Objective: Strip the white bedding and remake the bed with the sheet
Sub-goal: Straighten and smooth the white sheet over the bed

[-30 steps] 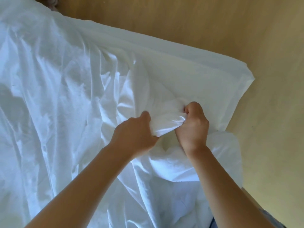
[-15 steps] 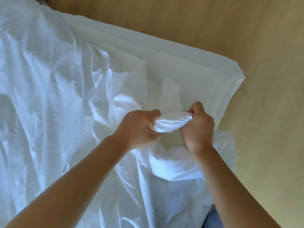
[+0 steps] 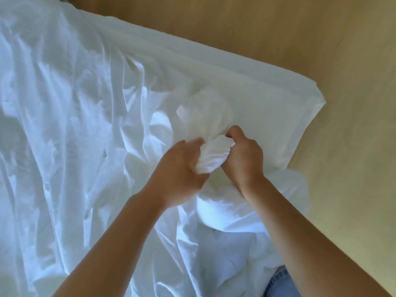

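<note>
A crumpled white sheet (image 3: 70, 129) covers the bed across the left and centre of the head view. Near the bed's right corner (image 3: 308, 103) a bunched wad of the sheet (image 3: 214, 154) is gathered between both hands. My left hand (image 3: 180, 168) grips the wad from the left, its fingers curled into the cloth and blurred. My right hand (image 3: 244, 157) grips it from the right with its fingers wrapped round the fabric. Below the hands the sheet hangs in loose folds over the bed's near edge.
Pale wooden floor (image 3: 342, 189) runs along the far side and the right of the bed. A bit of blue denim (image 3: 278, 284) shows at the bottom edge below my right forearm.
Both hands stay on the bunched sheet. The left hand has shifted its hold lower and closer against the wad, and the wad now lies tilted between the hands.
</note>
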Demonstrator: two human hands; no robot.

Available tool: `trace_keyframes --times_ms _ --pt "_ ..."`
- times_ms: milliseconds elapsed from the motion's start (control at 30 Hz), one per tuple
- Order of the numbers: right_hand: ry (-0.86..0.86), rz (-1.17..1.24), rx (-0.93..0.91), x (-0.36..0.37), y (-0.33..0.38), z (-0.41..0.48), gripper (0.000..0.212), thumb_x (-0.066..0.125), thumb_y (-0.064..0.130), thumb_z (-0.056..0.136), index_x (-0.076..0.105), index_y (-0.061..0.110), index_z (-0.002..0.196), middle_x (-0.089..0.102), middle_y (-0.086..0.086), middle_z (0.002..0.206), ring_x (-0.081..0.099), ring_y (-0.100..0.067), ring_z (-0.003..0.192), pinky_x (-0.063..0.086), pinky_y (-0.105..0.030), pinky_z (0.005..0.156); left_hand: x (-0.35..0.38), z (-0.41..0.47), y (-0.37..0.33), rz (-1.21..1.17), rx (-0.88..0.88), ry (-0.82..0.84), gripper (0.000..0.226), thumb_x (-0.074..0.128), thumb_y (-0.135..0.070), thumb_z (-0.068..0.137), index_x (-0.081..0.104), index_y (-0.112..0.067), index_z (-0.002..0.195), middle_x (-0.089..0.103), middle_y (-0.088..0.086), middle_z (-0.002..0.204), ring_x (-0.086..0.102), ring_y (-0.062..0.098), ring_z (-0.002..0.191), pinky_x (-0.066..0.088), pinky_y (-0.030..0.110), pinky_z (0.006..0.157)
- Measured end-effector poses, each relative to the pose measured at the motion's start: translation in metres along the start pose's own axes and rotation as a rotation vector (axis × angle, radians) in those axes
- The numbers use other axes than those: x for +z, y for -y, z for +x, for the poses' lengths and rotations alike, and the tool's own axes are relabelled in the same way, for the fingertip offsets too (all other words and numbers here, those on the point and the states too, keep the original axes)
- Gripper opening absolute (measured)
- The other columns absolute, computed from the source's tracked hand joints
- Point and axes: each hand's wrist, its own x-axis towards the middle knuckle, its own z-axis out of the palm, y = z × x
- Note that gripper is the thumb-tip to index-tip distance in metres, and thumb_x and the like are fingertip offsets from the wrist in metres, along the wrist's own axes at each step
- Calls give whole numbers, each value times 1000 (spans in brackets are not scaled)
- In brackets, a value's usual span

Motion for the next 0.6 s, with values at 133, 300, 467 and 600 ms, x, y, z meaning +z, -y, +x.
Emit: trace_keyframes --times_ms 133,300,467,600 --pt "-204 192 -27 4 6 6 17 67 1 72 61 -1 87 60 -14 74 58 -37 68 35 -30 58 -10 -6 -2 -255 -263 126 15 64 -25 56 51 -17 57 42 -14 46 40 4 42 30 18 44" --pt "61 443 -180 -4 17 -17 28 53 -7 63 66 18 65 63 7 61 59 -9 59 42 -21 55 -20 11 23 492 -181 -222 39 74 -26 67 61 -13 102 64 6 66 65 37 64 40 30 56" --pt "621 629 -90 -27 10 -9 15 57 13 67 62 25 74 60 14 64 52 1 57 37 -12 53 -10 5 22 435 -92 -290 44 67 -12 57 73 -9 100 62 10 68 58 30 44 46 30 42" --pt "244 430 -140 -22 10 -2 28 65 14 75 45 34 72 57 20 63 50 1 55 34 -11 51 -14 -5 15 368 172 -313 35 61 -2 61 72 0 93 66 17 103 64 38 90 52 42 73"
